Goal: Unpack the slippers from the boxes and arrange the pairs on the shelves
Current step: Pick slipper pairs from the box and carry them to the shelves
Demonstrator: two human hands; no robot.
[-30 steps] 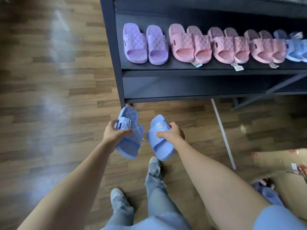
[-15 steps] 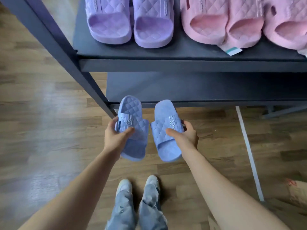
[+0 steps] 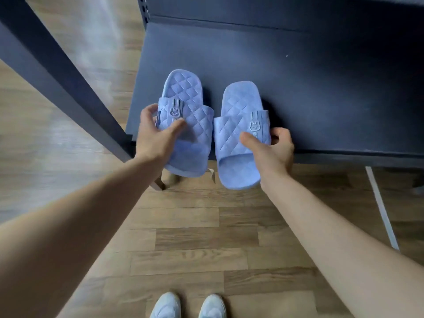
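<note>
Left hand point(image 3: 158, 138): grips the left slipper point(image 3: 187, 97) at its outer edge. The thumb lies across the top of the quilted strap, just below the raised rabbit mark; the fingers curl round the strap's outer side.

Right hand point(image 3: 273, 150): grips the right slipper point(image 3: 238, 104) the same way, mirrored. The thumb presses on the strap and the fingers curl round the outer side, beside the rabbit mark.

Orientation: both slippers sole down, footbeds up. The long axes run away from me, roughly parallel. The heel ends point into the shelf and the open toe ends point back at me.

Position: the pair sits side by side at the left end of the dark lower shelf point(image 3: 321, 88), near the shelf post point(image 3: 57, 72). The heel halves are over the shelf board; the toe ends overhang its front edge, above the wooden floor point(image 3: 195, 237). I cannot tell whether the soles touch the board. The inner strap edges are just beside each other; contact not clear.

Also in view: my pale shoes point(image 3: 165, 306) at the bottom edge and a white strip point(image 3: 380, 207) on the floor to the right.
</note>
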